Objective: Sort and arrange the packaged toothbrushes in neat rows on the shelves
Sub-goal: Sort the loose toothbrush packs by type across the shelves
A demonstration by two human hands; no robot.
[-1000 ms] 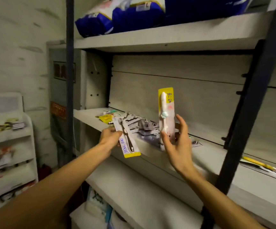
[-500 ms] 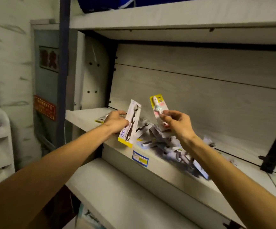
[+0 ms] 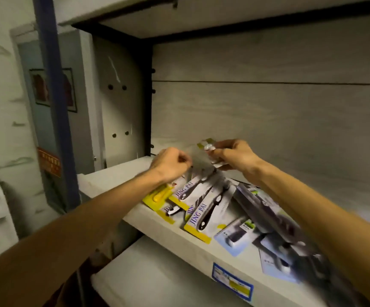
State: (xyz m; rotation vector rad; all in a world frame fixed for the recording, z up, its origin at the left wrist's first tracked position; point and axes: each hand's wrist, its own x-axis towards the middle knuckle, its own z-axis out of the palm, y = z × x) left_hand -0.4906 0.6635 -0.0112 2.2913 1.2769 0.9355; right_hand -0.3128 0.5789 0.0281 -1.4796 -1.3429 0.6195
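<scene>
Head view, right hand [image 3: 235, 155]: raised over the back of the shelf [image 3: 201, 247]; fingers curled, pinching a yellow-topped toothbrush pack [image 3: 208, 147] at its lower part.
Head view, held pack: long axis runs up and to the left from the grip, tilted, its yellow end toward the back panel [image 3: 268, 111]; clear of the shelf surface.
Head view, left hand [image 3: 170, 162]: fingers curled tight; whether it pinches the blurred top of a JING PAI pack [image 3: 188, 189] below it cannot be told.
Head view, loose pile [image 3: 235, 218]: packs lie flat and overlapping on the shelf, fanned at differing angles, mostly pointing from the front edge toward the back.
Head view, deciding relation: the pile lies below and in front of both hands; bare shelf [image 3: 117, 176] lies left of the left hand, the nearer one to it.
Judgement: setting the held pack down likely needs its axis turned parallel to its neighbours.
</scene>
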